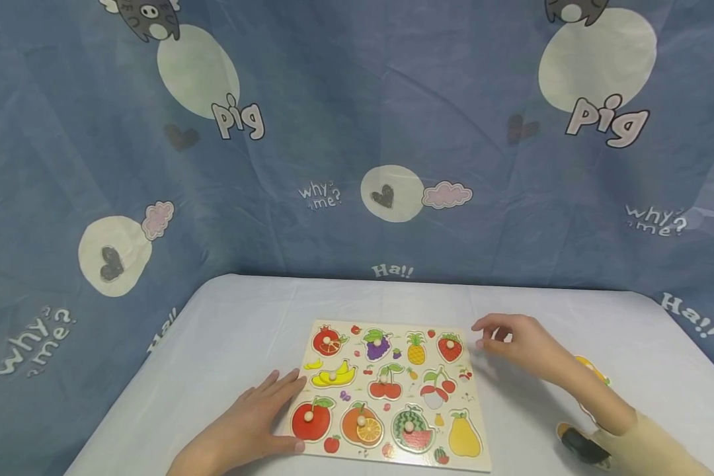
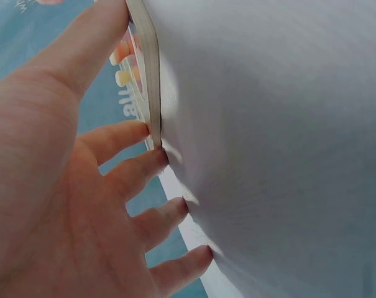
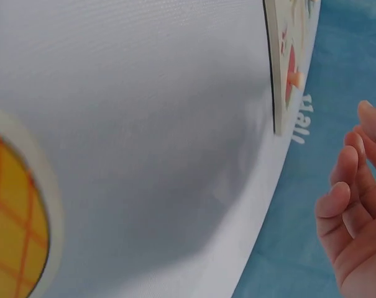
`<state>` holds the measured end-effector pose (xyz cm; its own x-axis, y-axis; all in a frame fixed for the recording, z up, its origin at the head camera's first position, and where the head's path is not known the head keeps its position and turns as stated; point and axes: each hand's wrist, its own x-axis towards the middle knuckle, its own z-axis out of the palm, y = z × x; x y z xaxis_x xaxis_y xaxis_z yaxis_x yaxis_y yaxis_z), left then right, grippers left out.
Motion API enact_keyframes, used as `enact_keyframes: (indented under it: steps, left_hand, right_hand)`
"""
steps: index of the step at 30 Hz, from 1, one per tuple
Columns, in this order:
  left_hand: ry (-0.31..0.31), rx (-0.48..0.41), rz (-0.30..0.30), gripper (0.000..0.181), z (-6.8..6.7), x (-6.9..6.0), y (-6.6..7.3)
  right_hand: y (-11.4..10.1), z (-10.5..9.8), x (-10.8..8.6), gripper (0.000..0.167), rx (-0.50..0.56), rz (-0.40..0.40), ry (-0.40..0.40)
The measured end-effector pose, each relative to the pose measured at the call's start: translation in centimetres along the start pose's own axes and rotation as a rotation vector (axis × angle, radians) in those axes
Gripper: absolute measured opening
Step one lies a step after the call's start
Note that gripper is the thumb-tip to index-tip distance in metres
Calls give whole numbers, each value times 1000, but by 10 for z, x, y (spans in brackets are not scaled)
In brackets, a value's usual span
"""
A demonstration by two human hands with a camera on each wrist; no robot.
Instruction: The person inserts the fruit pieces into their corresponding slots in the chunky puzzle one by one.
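A wooden fruit puzzle board point(image 1: 357, 390) lies flat on the white table. Pomegranate, grapes, strawberry point(image 1: 449, 347), bananas, cherries, apple, orange and watermelon point(image 1: 413, 428) show knobs; the pineapple point(image 1: 416, 348), red-and-white fruit point(image 1: 435, 395) and pear point(image 1: 465, 434) pictures show none. Along the board's left edge rests my left hand point(image 1: 244, 423), its fingers spread and its thumb near the front corner. Just off the far right corner hovers my right hand point(image 1: 520, 340), fingers loosely bent with nothing between them. Beneath that forearm, partly covered, is a yellow pineapple piece point(image 3: 13, 217).
A dark piece with a light rim point(image 1: 583, 444) lies on the table by the right sleeve point(image 1: 645, 446), partly hidden. Behind the table point(image 1: 262, 304) hangs a blue printed cloth point(image 1: 333, 132), which also runs along the left side.
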<state>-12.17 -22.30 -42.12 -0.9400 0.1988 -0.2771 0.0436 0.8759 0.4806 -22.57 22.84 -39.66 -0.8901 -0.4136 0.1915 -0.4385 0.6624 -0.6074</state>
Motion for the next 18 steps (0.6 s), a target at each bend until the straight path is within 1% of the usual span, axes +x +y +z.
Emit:
enact_keyframes:
  steps: [12, 18]
  left_hand:
    - [2, 13, -7, 97, -1, 1, 1]
    - [3, 10, -5, 97, -1, 1, 1]
  right_hand:
    - [3, -20, -19, 18, -48, 10, 39]
    - [6, -28, -26, 19, -58, 31, 48]
